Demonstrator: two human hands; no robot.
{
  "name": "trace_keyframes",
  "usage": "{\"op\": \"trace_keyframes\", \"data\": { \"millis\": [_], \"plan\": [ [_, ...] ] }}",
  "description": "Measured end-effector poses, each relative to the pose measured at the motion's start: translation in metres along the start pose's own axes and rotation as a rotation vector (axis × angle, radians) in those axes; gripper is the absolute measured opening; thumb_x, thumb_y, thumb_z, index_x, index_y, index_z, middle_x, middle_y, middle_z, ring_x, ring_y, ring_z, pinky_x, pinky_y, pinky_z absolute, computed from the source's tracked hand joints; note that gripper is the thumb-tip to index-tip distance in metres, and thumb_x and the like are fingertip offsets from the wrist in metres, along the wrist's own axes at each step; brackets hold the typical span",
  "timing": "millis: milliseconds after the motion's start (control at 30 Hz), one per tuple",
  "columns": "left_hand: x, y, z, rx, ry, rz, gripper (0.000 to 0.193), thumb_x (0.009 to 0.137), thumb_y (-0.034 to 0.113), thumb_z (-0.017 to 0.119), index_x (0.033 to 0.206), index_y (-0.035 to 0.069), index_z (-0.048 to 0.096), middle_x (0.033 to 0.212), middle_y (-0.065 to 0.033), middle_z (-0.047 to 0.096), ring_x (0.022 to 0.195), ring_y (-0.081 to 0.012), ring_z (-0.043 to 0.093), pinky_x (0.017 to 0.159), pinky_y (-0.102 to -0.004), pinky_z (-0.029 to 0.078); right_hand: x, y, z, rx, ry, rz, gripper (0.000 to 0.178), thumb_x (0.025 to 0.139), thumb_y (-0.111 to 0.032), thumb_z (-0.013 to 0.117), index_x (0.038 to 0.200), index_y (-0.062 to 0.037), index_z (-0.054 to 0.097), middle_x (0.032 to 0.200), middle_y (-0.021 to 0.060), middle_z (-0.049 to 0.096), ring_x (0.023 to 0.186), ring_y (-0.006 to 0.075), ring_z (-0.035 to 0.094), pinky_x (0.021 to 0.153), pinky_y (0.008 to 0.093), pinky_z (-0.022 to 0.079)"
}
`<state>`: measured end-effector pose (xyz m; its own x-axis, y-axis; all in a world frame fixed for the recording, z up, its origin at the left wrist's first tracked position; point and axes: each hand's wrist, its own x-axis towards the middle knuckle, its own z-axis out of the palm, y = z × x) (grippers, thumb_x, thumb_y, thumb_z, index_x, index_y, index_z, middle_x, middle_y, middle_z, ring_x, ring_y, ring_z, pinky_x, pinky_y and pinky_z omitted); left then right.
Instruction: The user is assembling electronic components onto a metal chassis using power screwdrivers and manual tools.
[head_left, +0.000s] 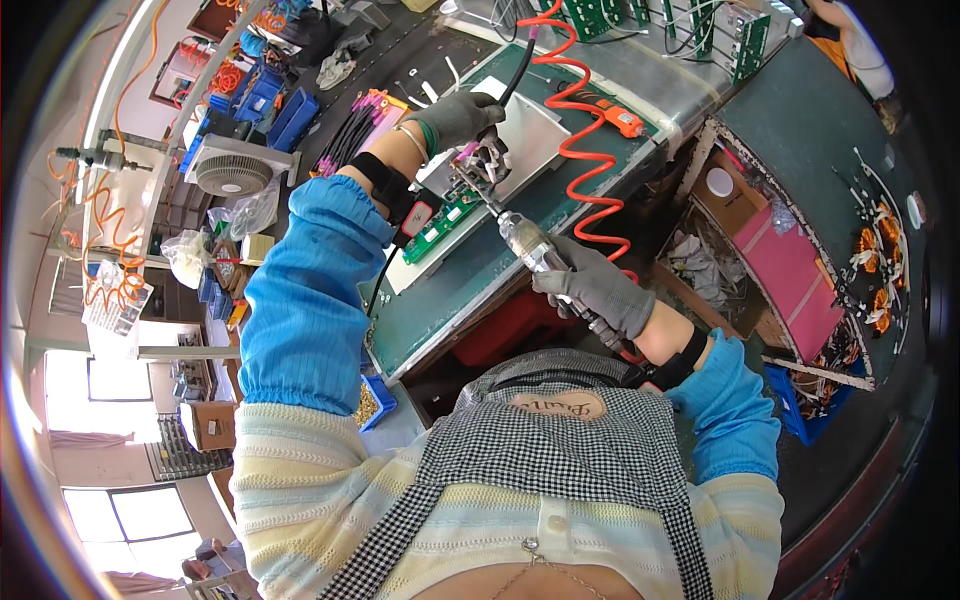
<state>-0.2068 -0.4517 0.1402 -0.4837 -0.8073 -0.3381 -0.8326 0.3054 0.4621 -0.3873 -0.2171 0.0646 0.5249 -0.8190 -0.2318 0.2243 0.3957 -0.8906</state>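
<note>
My right hand (604, 288), in a grey glove, is wrapped round a silver air screwdriver (530, 243). Its tip points up and left, against a cluster of metal parts (482, 172) over a green circuit board (440, 232). A thick black cable (518, 72) runs down into my gloved left hand (458, 122), which is closed on it above the board. Below those fingers a purple piece (467, 151) shows, close to the metal parts. The board lies along a white sheet (408, 270) on the green bench top. My fingers hide the exact contact between cable and metal parts.
A red coiled air hose (590, 155) hangs along the right side down to the tool's rear. An orange-ended tool (622, 120) lies by the bench edge. Black cables with pink ends (360, 130) are bundled at the left. Several upright green boards (742, 45) stand at the back right.
</note>
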Motion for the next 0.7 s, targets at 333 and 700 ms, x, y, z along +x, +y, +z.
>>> {"op": "trace_keyframes", "data": {
  "millis": [333,700],
  "plan": [
    [0.001,0.009,0.001,0.064,-0.049,-0.018,0.031,0.095,0.031,0.051,0.103,0.004,0.063,0.084,-0.0064,0.065,0.078,-0.0173,0.06,0.076,-0.0329,0.046,0.0,-0.007,0.007,0.143,-0.018,0.058,0.043,0.093,-0.032,0.054,0.122,-0.0024,0.046,0.087,0.0052,0.059,0.068,0.0088,0.056,0.053,0.0223,0.048],
    [0.014,-0.002,0.0,0.009,-0.016,-0.058,0.031,0.094,0.029,0.052,0.101,0.002,0.064,0.081,-0.0059,0.065,0.073,-0.0156,0.058,0.072,-0.0315,0.046,0.012,-0.011,0.006,0.102,-0.012,0.081,0.045,0.092,-0.034,0.056,0.12,-0.0005,0.047,0.085,0.0063,0.059,0.063,0.0098,0.056,0.05,0.0231,0.048]
  ]
}}
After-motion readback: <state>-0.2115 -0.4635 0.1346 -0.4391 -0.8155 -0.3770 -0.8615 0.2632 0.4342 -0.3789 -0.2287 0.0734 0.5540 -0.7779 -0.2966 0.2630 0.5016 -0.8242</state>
